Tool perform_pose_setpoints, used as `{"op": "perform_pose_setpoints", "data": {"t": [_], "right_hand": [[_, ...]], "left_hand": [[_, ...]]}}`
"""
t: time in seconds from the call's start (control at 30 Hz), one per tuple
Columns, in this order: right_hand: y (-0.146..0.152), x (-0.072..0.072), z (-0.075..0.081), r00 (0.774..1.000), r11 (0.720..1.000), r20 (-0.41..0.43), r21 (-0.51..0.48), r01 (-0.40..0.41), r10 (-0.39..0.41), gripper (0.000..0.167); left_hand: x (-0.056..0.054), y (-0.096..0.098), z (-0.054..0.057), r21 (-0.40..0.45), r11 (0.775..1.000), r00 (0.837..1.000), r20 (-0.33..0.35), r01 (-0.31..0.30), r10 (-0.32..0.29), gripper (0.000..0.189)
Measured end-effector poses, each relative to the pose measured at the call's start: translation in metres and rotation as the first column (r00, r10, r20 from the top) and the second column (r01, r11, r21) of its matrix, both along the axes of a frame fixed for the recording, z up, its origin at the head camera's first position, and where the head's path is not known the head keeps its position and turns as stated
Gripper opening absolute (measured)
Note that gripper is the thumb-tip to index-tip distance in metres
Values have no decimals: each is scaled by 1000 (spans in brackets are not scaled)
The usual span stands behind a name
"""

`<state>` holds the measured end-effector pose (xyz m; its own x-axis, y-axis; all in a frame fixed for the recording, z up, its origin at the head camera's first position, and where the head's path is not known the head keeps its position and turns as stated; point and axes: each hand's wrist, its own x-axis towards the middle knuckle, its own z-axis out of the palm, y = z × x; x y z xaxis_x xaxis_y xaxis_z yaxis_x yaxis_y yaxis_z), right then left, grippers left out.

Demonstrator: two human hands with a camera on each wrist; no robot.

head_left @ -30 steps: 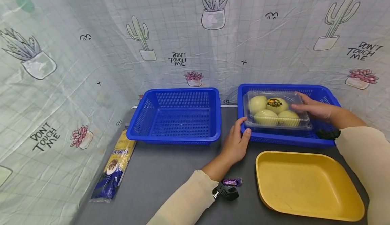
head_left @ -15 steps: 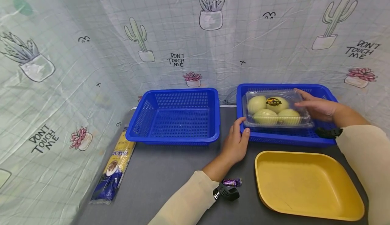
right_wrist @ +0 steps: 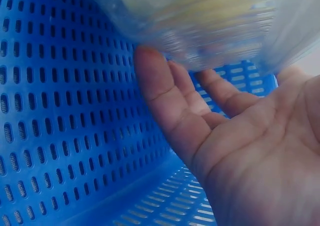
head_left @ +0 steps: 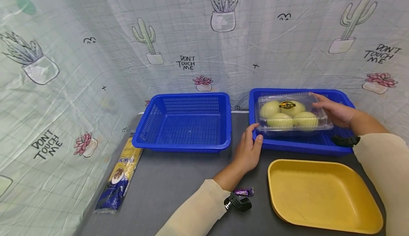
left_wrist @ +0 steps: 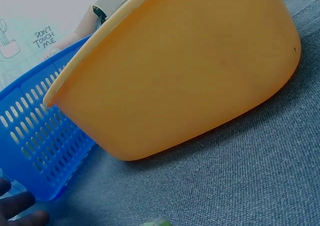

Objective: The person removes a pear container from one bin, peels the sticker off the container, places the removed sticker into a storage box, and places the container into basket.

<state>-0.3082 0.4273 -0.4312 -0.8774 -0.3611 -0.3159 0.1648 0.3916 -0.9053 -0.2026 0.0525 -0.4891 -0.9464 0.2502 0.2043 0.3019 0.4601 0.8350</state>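
Observation:
In the head view my right hand holds the right end of a clear plastic box with several pale yellow-green round fruits inside. The box is over the left part of a blue basket, tilted with its right end raised. In the right wrist view, the fingers reach beneath the box's edge. My left hand holds the near left corner of that basket, index finger at the rim and thumb at the front. Part of its fingers is hidden in the head view.
Another blue basket stands to the left. A yellow tray lies in front of the right basket. By the left wrist is a small purple-wrapped candy. A yellow and blue food packet lies far left. Patterned cloth hangs behind.
The box has shifted slightly right, and its right end has risen along with my right hand. My left hand stays at the basket's corner.

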Motion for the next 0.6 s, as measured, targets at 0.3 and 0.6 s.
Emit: {"op": "perform_pose_setpoints", "data": {"t": [0.3,0.6], "right_hand": [[-1,1,3,1000,1000,-22,6,17,-17,84],[0,-1,2,998,999,-47,30,41,-39,85]], "left_hand": [[-2,0,-1,28,1000,1000,-8,3,-2,46],[0,-4,0,47,999,1000,8,0,0,46]]}}
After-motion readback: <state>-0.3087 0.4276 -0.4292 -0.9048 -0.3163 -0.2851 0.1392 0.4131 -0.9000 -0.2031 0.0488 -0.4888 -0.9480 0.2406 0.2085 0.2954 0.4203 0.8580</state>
